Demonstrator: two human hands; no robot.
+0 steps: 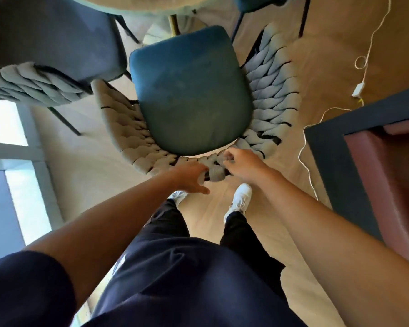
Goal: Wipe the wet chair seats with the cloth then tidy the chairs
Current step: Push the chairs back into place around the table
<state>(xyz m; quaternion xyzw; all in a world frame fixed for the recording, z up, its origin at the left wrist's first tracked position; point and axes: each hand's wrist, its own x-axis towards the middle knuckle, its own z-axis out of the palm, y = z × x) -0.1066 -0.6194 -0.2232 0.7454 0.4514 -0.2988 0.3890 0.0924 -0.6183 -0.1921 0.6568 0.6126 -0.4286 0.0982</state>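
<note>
Gripping hands [217, 167] on braided grey backrest [269, 90], smooth rounded teal seat [189, 90].

Wood floor [328, 31], bright window [7, 123] left, white cable [366, 55], dark cabinet [340, 147] right.

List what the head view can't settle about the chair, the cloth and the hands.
- Cloth: none visible in the head view.
- Seat wetness: blur hides it.
- Left hand fingertips: hidden behind the woven backrest.
- Right hand grip: blurred.
- Table: cut by top edge.
</note>
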